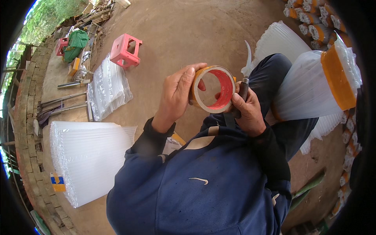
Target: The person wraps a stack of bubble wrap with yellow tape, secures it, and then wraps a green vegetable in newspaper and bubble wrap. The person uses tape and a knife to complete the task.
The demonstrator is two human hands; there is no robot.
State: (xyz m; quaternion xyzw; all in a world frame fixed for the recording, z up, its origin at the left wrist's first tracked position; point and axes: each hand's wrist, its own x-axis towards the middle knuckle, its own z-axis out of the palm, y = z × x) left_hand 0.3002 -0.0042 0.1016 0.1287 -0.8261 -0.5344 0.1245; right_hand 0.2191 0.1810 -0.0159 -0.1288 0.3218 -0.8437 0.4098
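Observation:
In front of my chest, a roll of orange packing tape [213, 89] with a red-lined cardboard core is held up, its hollow centre facing me. My left hand [180, 88] grips its left rim, with a fingertip showing through the core. The thumb of my right hand [249, 113] presses on the lower right rim. That same hand is wrapped around the dark handle of a small sickle [244, 88], whose curved blade points up and away from me. Over my bent right leg rests a bundle in translucent plastic film [302, 85], banded with orange tape.
Stacks of white ribbed plastic packaging [91, 152] lie at the left, one under clear film [108, 88]. Beyond stands a pink plastic stool [124, 51]. Several tape-banded rolls [318, 29] are piled at the far right. Another ribbed sheet stack [279, 41] lies by my right knee.

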